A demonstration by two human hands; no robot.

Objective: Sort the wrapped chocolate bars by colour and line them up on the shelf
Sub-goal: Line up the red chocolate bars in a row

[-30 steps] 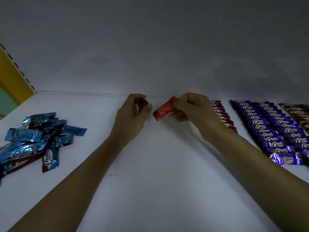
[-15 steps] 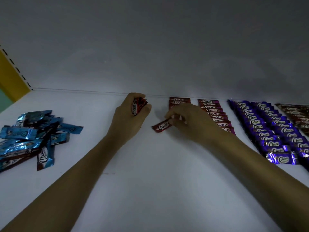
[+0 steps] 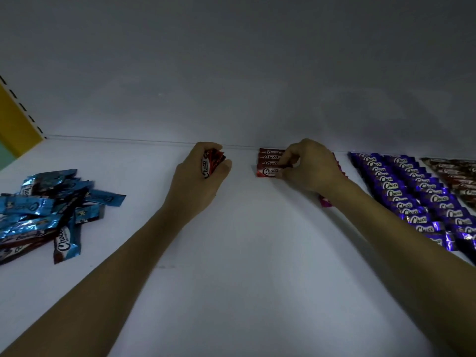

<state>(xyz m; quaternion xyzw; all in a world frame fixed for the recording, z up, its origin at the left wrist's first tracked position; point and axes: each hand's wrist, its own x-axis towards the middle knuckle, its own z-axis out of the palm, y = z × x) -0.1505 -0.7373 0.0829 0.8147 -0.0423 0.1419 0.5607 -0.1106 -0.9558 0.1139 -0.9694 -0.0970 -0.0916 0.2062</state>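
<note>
Moved: red bar (image 3: 268, 172) now squared against the row (image 3: 270, 157), frame centre.
Right hand (image 3: 310, 167): fingers pinch it.
Left hand (image 3: 197, 182): fingers clamped on red bundle (image 3: 213, 162).

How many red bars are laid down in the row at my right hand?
4 red bars: the first against the back wall, second, third, and the nearest, pinched by the right hand, which may hide more.

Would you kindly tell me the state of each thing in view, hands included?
left hand: grips the red bundle.
red bundle: fanned in the left hand.
right hand: pinches the front red bar.
front red bar: flat, lined up.
blue bars: loose, unsorted pile.
purple bars: lined up in rows.
brown bars: lined up, far right.
</note>
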